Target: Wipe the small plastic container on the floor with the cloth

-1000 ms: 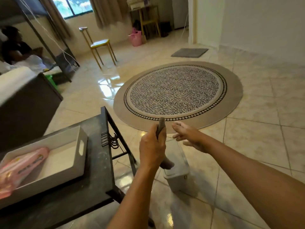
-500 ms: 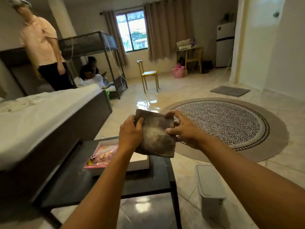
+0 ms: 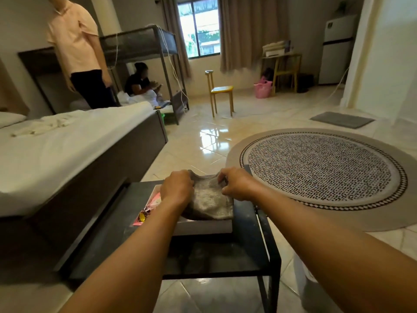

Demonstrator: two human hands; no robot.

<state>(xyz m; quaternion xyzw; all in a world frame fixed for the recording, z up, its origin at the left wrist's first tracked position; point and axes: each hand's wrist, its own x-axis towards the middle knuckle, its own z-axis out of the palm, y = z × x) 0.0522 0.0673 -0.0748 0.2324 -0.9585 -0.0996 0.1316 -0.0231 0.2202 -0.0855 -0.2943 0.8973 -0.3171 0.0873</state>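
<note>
Grey cloth (image 3: 212, 201) (rumpled) gripped by left hand (image 3: 177, 188) and right hand (image 3: 237, 184) over a white tray (image 3: 203, 227) on the black table (image 3: 248, 249).

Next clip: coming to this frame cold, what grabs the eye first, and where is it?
First, the two bare forearms reaching in from the bottom edge, left hand and right hand both pinching a grey fuzzy cloth over the white tray on the black side table. Next, the round grey patterned rug on the glossy tiled floor, right of centre.
</note>
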